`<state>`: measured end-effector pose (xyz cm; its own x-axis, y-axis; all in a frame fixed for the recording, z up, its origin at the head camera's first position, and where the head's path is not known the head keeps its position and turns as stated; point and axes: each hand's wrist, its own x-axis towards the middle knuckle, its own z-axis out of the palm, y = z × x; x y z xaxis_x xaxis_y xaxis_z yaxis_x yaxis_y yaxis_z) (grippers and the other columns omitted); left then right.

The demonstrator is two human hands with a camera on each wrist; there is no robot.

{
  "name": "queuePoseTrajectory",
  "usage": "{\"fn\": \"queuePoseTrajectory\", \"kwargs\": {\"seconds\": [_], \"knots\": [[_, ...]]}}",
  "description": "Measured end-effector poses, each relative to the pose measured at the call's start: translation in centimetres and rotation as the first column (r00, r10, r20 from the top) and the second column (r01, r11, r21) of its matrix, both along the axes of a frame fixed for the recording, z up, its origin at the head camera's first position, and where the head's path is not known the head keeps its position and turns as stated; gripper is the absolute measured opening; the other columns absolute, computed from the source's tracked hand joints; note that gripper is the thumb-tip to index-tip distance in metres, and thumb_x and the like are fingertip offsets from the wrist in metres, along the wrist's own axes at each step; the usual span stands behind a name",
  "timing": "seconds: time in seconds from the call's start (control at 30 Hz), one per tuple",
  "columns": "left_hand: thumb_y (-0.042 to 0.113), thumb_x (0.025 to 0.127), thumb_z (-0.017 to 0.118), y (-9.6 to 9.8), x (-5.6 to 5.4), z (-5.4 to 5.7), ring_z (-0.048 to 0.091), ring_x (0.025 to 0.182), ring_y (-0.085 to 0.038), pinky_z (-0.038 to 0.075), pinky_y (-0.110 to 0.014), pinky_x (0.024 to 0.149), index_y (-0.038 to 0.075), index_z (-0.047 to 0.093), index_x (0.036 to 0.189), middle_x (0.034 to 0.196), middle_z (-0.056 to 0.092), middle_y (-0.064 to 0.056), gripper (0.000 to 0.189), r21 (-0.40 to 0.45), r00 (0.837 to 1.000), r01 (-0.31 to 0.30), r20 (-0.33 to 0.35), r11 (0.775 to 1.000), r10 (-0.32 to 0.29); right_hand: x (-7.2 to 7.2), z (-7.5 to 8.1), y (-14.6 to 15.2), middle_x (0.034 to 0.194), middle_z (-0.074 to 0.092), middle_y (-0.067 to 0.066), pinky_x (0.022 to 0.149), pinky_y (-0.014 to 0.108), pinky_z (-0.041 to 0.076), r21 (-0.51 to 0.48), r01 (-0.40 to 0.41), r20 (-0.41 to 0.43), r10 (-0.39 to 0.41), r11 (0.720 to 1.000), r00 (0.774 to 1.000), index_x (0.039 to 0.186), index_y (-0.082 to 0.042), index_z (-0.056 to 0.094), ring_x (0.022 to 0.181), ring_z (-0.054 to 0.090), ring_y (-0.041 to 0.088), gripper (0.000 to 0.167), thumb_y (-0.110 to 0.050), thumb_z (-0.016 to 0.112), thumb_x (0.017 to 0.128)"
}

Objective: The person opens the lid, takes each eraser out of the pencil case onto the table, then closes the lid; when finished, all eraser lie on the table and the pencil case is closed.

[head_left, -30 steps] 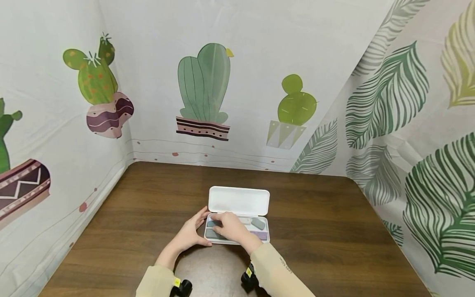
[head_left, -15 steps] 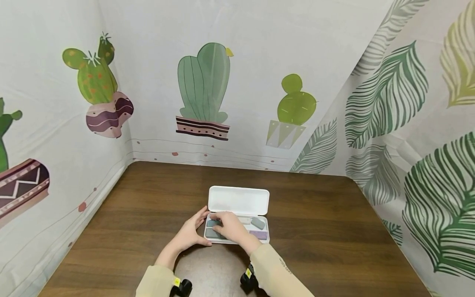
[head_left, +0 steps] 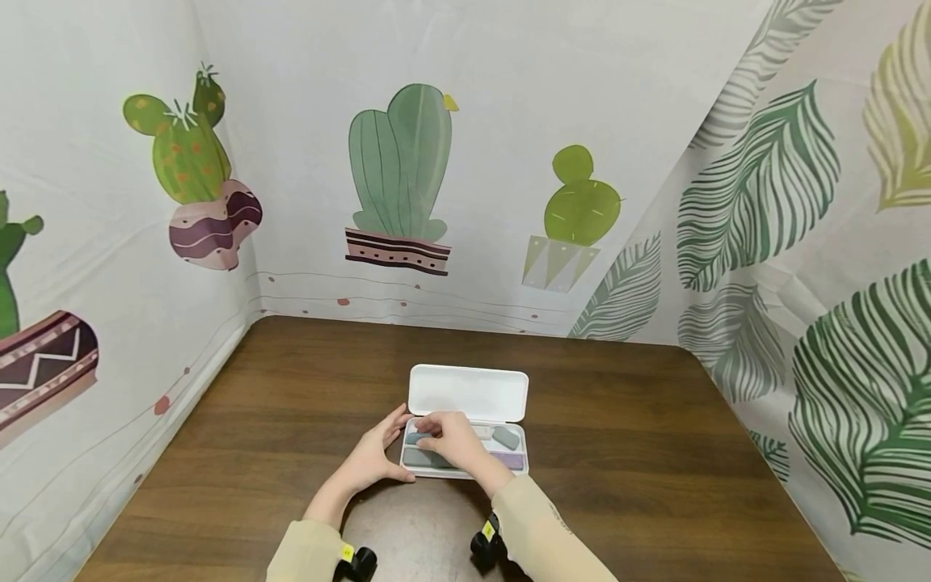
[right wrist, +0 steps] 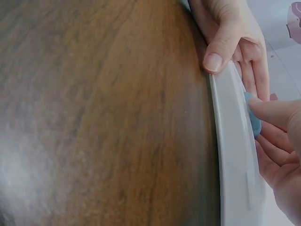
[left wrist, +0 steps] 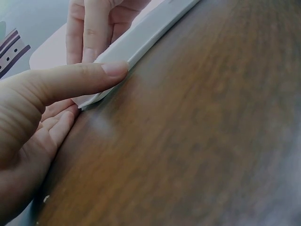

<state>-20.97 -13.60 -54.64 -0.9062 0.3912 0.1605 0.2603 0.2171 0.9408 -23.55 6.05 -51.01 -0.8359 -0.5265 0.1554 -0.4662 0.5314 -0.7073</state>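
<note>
A white hinged case (head_left: 468, 392) lies on the table with its lid tipped back. Small coloured blocks sit in its divided tray: a grey block (head_left: 417, 457), a blue-grey block (head_left: 505, 438) and a purple block (head_left: 508, 461). My left hand (head_left: 374, 455) holds the case's left end, thumb on the front wall and fingers toward the back. Over the left part of the tray, my right hand (head_left: 452, 443) pinches a blue piece (right wrist: 254, 117) between thumb and fingers. That hand hides the middle of the tray.
The brown wooden table (head_left: 618, 453) surrounds the case. White cloth walls (head_left: 494, 162) printed with cacti and leaves stand behind it and at both sides. A black wrist camera (head_left: 487, 548) sits below the right sleeve.
My right hand has shifted slightly, its fingers drawing up a little over the blue piece. My left hand and the case stay in place.
</note>
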Motion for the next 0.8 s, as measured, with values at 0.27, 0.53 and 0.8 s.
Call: {"fn": "queuePoseTrajectory", "kwargs": {"seconds": [0.27,0.53,0.8], "knots": [[0.000,0.058,0.091,0.02,0.09,0.00,0.037,0.138,-0.042,0.035,-0.017,0.116,-0.009,0.020,0.151,0.145,0.044,-0.030,0.118,0.004,1.000,-0.002,-0.005,1.000,0.002,-0.05,-0.07,0.04,0.098,0.075,0.013,0.076,0.021,0.060,-0.025,0.005,0.022,-0.005,1.000,1.000,0.104,0.002,0.073,0.088,0.071,0.023,0.022,-0.003,0.073,0.083],[0.001,0.059,0.091,0.02,0.09,-0.04,0.039,0.136,-0.046,0.036,-0.039,0.117,-0.011,0.020,0.150,0.144,0.044,-0.031,0.117,-0.010,0.999,-0.003,-0.033,1.000,0.002,0.06,-0.37,0.06,0.098,0.075,0.012,0.076,0.021,0.060,-0.047,0.017,0.021,-0.016,0.999,1.000,0.104,0.001,0.073,0.089,0.071,0.022,0.021,-0.003,0.073,0.083],[0.002,0.059,0.091,0.18,0.17,0.10,0.037,0.138,-0.042,0.034,-0.041,0.118,-0.010,0.020,0.151,0.146,0.043,-0.030,0.117,0.006,1.000,0.001,-0.009,1.000,-0.001,0.30,-0.56,0.19,0.098,0.075,0.010,0.076,0.019,0.059,-0.048,0.041,-0.012,-0.042,0.998,0.999,0.104,-0.001,0.073,0.088,0.071,0.019,0.019,-0.005,0.072,0.085]]}}
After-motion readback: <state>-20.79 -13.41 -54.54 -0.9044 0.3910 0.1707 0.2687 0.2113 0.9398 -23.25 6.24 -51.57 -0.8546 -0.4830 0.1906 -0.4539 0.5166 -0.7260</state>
